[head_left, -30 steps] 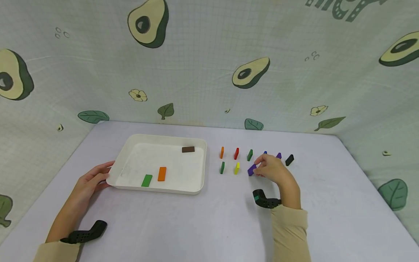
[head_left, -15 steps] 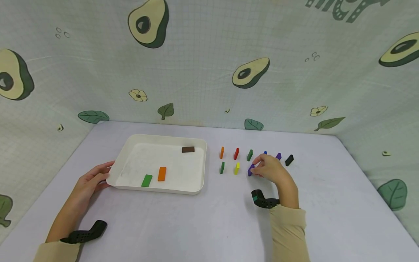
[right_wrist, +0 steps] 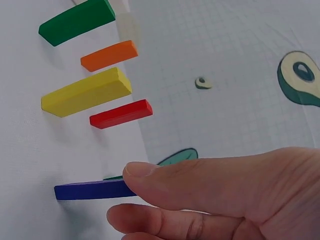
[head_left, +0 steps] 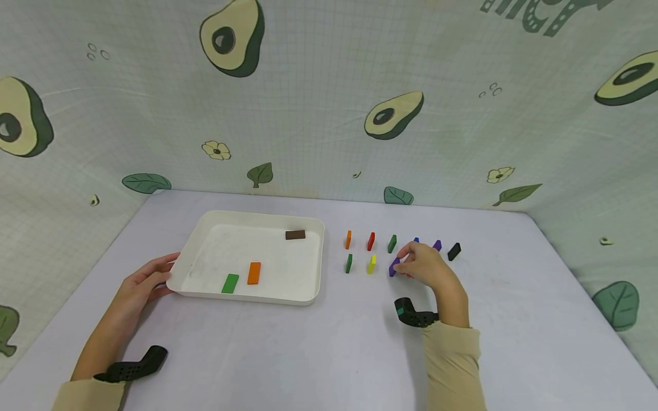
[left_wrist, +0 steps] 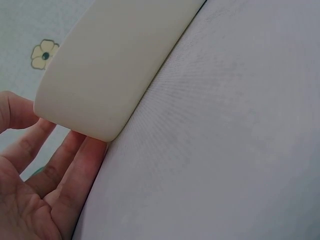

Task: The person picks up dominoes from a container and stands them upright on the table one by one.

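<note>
- Right hand (head_left: 429, 265) has its fingers bent in, nearly closed, pinching a purple block (head_left: 392, 269) at its upper end. Can't tell if the block's lower end is touching the desk (head_left: 329, 354) or just off it.
- That block's in the front row, next to a yellow block (head_left: 372, 264), with a slim green block (head_left: 349, 263) further left. All pretty much upright.
- Back row, left to right: small orange block (head_left: 348, 240), red block (head_left: 371, 241), dark green block (head_left: 393, 244), blue block (head_left: 416, 240) (mostly hidden behind the hand), second purple block (head_left: 437, 245), then a black block (head_left: 454, 252).
- Left hand (head_left: 141, 285) is way over on the other side, fingers loosely spread and mostly straight, touching the left end of a white tray (head_left: 277, 257).
- Tray's sitting on the desk with three blocks lying in it: brown block (head_left: 295, 234) up in the far right corner, wide orange block (head_left: 254, 273) near the front wall, light green block (head_left: 230, 283) just left of that.
- Avocado-print cloth (head_left: 319, 103) behind everything.
</note>
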`<state>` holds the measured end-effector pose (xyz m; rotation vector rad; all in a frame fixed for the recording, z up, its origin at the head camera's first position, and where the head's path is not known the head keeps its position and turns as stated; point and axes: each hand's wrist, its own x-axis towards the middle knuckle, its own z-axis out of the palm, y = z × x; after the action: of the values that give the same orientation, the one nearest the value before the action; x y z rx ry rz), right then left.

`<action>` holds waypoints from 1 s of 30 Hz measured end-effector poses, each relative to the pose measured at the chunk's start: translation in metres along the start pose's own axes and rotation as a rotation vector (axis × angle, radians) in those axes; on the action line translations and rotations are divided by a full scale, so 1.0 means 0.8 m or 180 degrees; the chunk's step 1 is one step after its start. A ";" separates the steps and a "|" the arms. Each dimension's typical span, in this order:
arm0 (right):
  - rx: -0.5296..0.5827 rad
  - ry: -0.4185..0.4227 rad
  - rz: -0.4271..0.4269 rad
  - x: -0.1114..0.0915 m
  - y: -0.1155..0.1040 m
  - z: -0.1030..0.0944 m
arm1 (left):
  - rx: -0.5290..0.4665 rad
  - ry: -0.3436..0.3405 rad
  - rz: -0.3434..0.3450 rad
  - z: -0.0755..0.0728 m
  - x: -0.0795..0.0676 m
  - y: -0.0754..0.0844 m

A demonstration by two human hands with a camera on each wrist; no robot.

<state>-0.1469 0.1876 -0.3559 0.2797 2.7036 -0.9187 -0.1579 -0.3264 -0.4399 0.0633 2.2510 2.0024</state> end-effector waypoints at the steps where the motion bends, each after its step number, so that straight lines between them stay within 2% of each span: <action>1: 0.0000 -0.0001 -0.0008 0.000 0.000 0.000 | 0.0020 0.0003 0.0008 0.000 0.000 0.000; 30: -0.0001 -0.0010 -0.0097 -0.005 -0.001 0.000 | -0.0004 -0.0031 0.0075 0.002 0.000 -0.004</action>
<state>-0.1431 0.1862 -0.3539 0.2372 2.7122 -0.9263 -0.1574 -0.3256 -0.4434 0.0996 2.2536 2.0106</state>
